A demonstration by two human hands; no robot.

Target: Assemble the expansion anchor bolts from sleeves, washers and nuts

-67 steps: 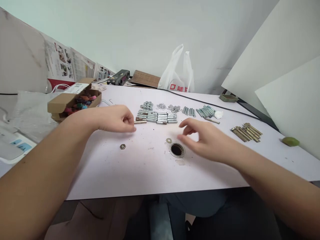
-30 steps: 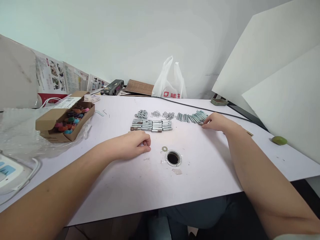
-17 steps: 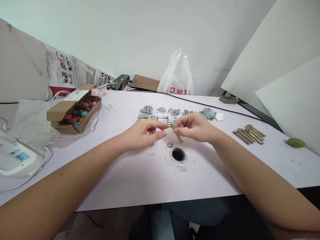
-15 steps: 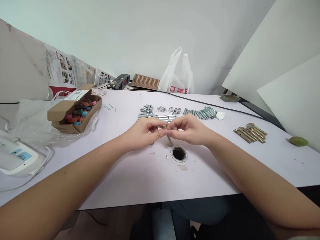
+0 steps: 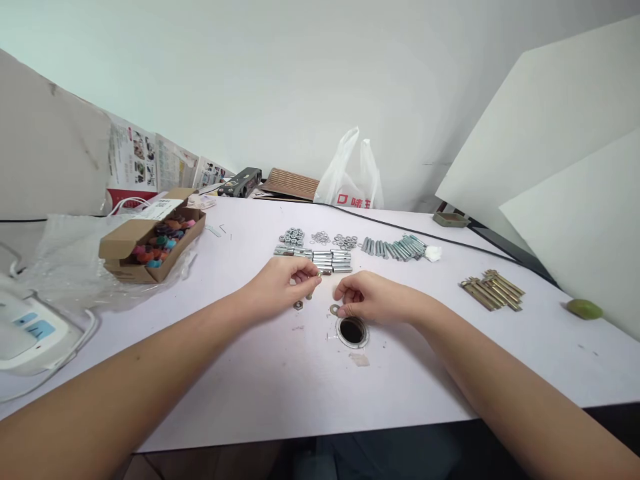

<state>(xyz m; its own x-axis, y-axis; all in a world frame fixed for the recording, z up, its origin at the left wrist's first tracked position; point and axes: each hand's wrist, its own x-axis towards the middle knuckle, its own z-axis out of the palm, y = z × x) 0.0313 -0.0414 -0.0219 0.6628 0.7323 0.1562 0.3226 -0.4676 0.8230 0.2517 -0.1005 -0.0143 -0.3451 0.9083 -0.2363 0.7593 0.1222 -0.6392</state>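
Observation:
My left hand point(image 5: 287, 283) is closed, pinching a small bolt point(image 5: 310, 293) that points down between thumb and fingers, mostly hidden by them. Just below it, a hex nut point(image 5: 299, 305) lies on the white table. My right hand point(image 5: 370, 297) has curled fingers, and its thumb tip meets a flat washer point(image 5: 333, 309) beside the round cable hole point(image 5: 353, 331). Whether the washer is lifted off the table is hard to tell. Behind the hands lie rows of metal sleeves point(image 5: 333, 260), with piles of nuts point(image 5: 291, 237), spring rings point(image 5: 321, 237) and washers point(image 5: 345, 242).
Silver bolts point(image 5: 395, 247) lie at the back, brass-coloured anchor bolts point(image 5: 493, 290) at right near a green fruit point(image 5: 584, 309). A box of coloured caps point(image 5: 153, 243) and a white power strip point(image 5: 37, 327) sit left. A black cable point(image 5: 400, 228) crosses behind; a plastic bag point(image 5: 350, 177) stands there.
My hands have parted; before, they met around the bolt. The bolt stays in my left hand, while my right hand has moved down and right to the washer. The camera view has tilted up slightly.

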